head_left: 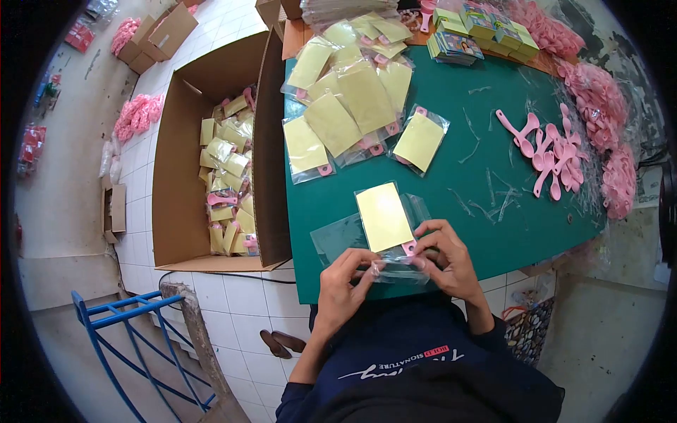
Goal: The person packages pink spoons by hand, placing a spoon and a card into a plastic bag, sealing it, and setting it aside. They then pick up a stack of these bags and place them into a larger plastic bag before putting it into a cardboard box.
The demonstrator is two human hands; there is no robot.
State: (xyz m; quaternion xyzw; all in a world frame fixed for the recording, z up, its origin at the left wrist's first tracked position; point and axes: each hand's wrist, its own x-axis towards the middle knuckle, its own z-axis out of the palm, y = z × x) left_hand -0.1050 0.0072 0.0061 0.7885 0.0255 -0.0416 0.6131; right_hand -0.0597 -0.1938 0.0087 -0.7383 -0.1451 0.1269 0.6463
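Close to the table's front edge, a clear plastic bag (403,266) lies with its mouth end toward me. Inside it is a pale yellow card (385,217), and the pink end of a spoon (408,247) shows at the card's lower right corner. My left hand (345,285) pinches the left side of the bag's mouth end. On the right side, my right hand (446,259) grips the same end with thumb and fingers, beside the spoon's end. More clear film (331,238) spreads flat under the bag.
A filled bag (421,141) and a pile of similar bags (338,106) lie farther back. Loose pink spoons (553,155) and plastic strips (504,201) are at right. Card stacks (479,32) stand at the back. A tall cardboard box (271,176) of filled bags adjoins the table's left edge.
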